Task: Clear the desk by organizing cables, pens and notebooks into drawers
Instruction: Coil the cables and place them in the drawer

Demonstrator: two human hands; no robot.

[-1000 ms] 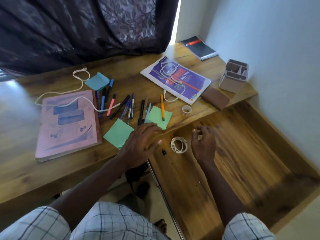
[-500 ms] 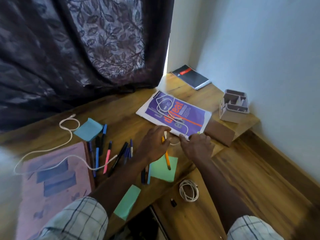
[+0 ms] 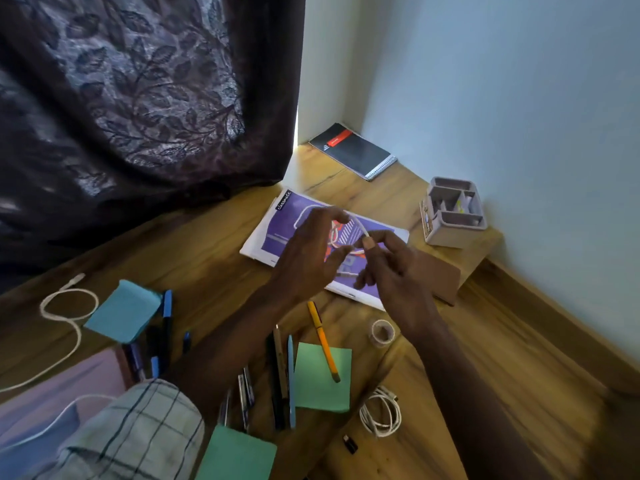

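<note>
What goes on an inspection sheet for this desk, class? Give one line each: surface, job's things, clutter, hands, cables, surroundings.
Surface: wooden desk, with a lower wooden surface to its right.
Job's things: purple notebook, black spiral notebook, pink notebook; pens in a loose row; orange pen partly on a green sticky pad.
Clutter: blue sticky pad, tape roll, grey organiser, brown block.
Hands: right hand pinches the short white cable; left hand has its fingers curved by the loop, grip unclear.
Cables: long white cable trails onto the pink notebook; coiled cable lies on the lower surface.
Surroundings: dark curtain, pale wall.
</note>
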